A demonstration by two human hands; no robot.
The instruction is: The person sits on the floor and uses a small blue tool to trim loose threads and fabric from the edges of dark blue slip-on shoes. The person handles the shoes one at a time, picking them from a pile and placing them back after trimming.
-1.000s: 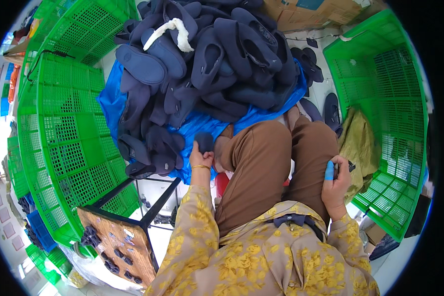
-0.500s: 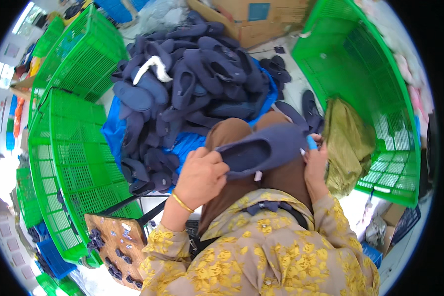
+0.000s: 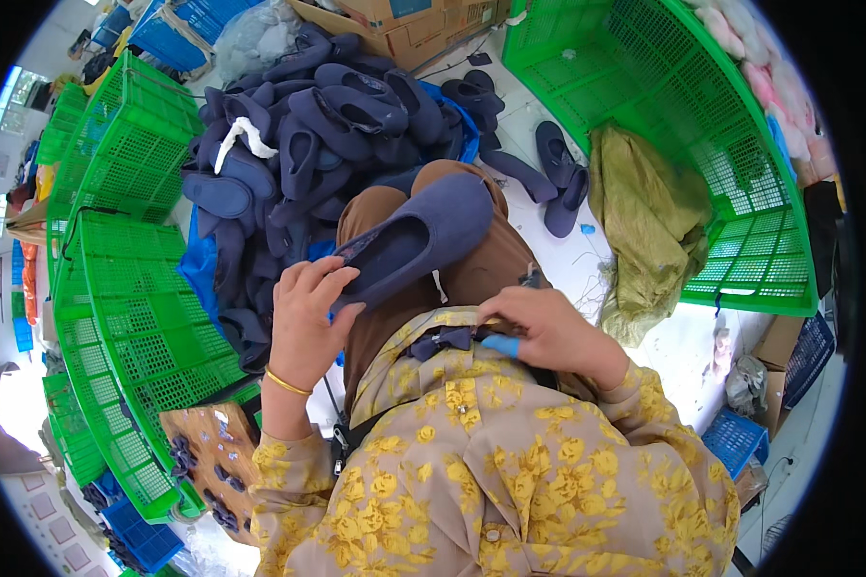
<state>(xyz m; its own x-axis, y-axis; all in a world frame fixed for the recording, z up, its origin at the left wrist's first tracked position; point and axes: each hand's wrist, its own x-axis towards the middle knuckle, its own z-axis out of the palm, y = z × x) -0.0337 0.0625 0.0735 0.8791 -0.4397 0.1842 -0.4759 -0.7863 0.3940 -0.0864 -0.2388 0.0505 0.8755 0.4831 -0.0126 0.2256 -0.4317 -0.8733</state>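
A navy slip-on shoe (image 3: 452,221) rests across my brown-trousered knees, its opening facing up and its toe pointing to the upper right. My left hand (image 3: 308,313), with a gold bangle at the wrist, grips the shoe by its heel. Close to my waist, my right hand (image 3: 548,327) has its fingers curled together, with a blue cover on one finger. A small dark piece shows just above that hand; what it is, I cannot make out. Dark fabric bows (image 3: 441,342) lie in the fold of my floral top, beside the right fingers.
Navy shoes are heaped in a pile (image 3: 308,144) on blue sheeting ahead. Green crates stand left (image 3: 145,337) and right (image 3: 664,96). An olive sack (image 3: 649,231) lies against the right crate, near several loose shoes. A wooden board (image 3: 207,447) with dark bows is at lower left.
My right hand has left the shoe's toe and come back to my waist by the bows. The left hand still holds the heel. The whole view has shifted.
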